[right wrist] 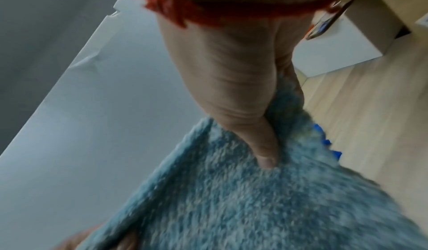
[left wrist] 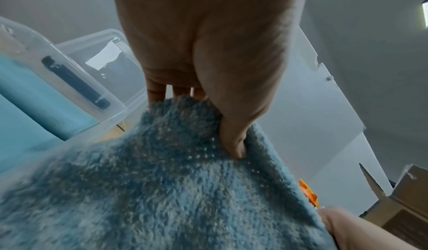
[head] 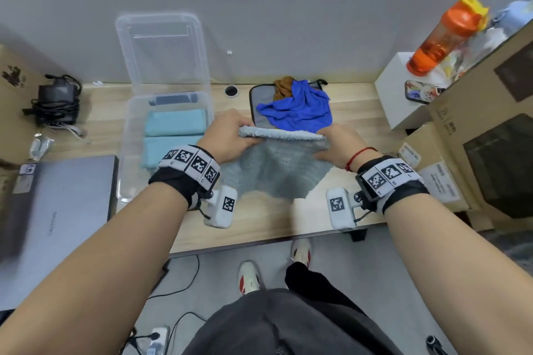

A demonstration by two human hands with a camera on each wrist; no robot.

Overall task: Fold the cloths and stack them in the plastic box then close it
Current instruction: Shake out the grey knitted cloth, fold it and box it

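Both hands lifting grey-blue cloth [head: 277, 164] mid-fold.
Left hand [head: 227, 137] and right hand [head: 341, 144] each pinch one end of its top edge, long axis left-right, over the counter [head: 259, 225] middle; plastic box [head: 129, 153] sits open just left, nearer the left hand.

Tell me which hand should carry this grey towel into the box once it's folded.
Probably the left hand: it grips the towel on the side next to the open box. The right hand holds the far side.
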